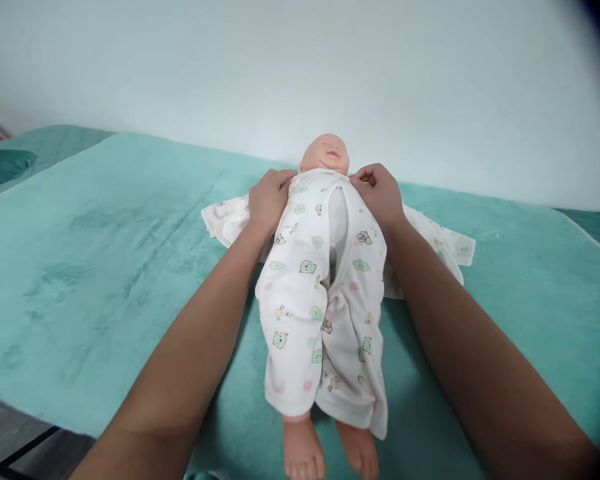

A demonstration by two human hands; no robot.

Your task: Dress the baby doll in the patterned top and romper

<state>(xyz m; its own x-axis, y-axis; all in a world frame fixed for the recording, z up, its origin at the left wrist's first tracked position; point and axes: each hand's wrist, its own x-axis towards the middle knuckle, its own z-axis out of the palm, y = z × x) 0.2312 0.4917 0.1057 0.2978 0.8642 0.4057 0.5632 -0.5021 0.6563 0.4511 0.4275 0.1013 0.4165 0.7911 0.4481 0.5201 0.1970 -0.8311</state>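
Note:
A baby doll (327,155) lies on its back on a teal towel (105,267), head away from me, bare feet toward me. It wears a white romper (300,313) printed with small green animals, open down the front. My left hand (269,199) pinches the romper's collar at the doll's shoulder on the left. My right hand (379,193) pinches the collar on the other side, fingers curled on the fabric. Both sleeves lie spread out flat to the sides.
The towel covers a bed or table that ends near me at the lower left, where a dark frame (15,457) shows. A white wall (300,67) stands behind. A dark green cushion (5,163) lies at the far left.

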